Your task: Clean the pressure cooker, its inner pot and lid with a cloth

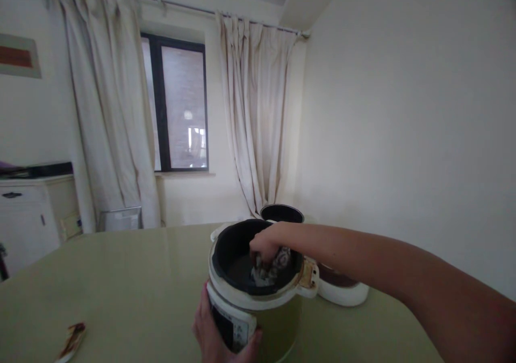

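A rice cooker (278, 312) with a white rim and green body stands open on the green table (133, 282). Its dark inner cavity (236, 255) faces up. My right hand (264, 246) reaches inside from the right, fingers closed on a grey crumpled cloth (274, 266) pressed against the inner wall. My left hand (215, 336) cups the cooker's front near its control panel (231, 325), steadying it from below.
A dark inner pot (282, 213) and a white lid (342, 290) lie behind and right of the cooker. A small wrapper (71, 340) lies at the table's near left. A white cabinet (24, 218), curtains and a window stand beyond.
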Available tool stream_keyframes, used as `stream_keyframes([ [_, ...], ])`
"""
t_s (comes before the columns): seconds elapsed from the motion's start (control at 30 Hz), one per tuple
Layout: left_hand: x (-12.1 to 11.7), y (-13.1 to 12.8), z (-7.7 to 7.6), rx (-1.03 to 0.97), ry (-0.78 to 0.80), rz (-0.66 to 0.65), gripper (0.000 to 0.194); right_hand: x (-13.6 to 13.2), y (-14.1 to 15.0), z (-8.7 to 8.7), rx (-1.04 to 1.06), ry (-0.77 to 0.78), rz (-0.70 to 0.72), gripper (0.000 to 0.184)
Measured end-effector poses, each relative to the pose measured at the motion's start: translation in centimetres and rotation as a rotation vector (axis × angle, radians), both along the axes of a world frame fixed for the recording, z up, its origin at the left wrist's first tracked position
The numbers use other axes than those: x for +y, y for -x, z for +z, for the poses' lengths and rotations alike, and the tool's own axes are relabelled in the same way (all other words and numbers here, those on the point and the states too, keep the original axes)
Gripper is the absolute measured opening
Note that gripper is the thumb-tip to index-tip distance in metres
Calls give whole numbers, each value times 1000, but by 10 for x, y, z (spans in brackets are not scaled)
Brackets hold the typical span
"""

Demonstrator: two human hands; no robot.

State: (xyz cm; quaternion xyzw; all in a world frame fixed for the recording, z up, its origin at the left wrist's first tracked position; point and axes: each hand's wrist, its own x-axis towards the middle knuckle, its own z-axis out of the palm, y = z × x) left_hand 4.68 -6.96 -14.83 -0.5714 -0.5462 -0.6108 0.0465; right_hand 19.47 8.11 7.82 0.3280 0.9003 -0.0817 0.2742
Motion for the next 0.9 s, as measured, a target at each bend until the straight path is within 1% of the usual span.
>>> stream_keyframes([
  [0.07,0,1,-1,13,2,6,128,4,-1,6,-13,30,1,47],
  [0.13,0,1,-1,20,1,5,128,4,-2,8,-35,72,6,47],
  [0.2,0,1,0,16,-2,1,128,1,-3,4,-54,94,18,49],
  [0.27,0,1,0,9,2,4,127,-1,-5,-2,-63,83,39,51],
  [0.37,-1,0,1,-4,12,4,124,2,-7,-12,-60,-4,74,45],
  [0.43,-3,-1,3,-16,25,-5,124,7,-5,-17,-54,-104,94,36],
  [0.5,-6,-2,6,-24,40,-14,124,11,4,-22,-39,-219,127,26],
  [0.57,-9,-2,9,-25,44,-21,123,13,17,-27,-10,-302,195,21],
  [0.63,-11,-3,12,-28,42,-26,121,14,32,-29,21,-305,310,23],
  [0.7,-13,-4,13,-38,50,-29,120,15,42,-26,46,-252,430,23],
  [0.77,-14,-4,13,-42,58,-30,121,16,42,-20,65,-200,498,29],
  [0.83,-14,-5,13,-48,62,-33,121,16,31,-13,81,-188,482,29],
  [0.9,-14,-5,13,-74,72,-43,122,12,14,-9,90,-215,383,24],
])
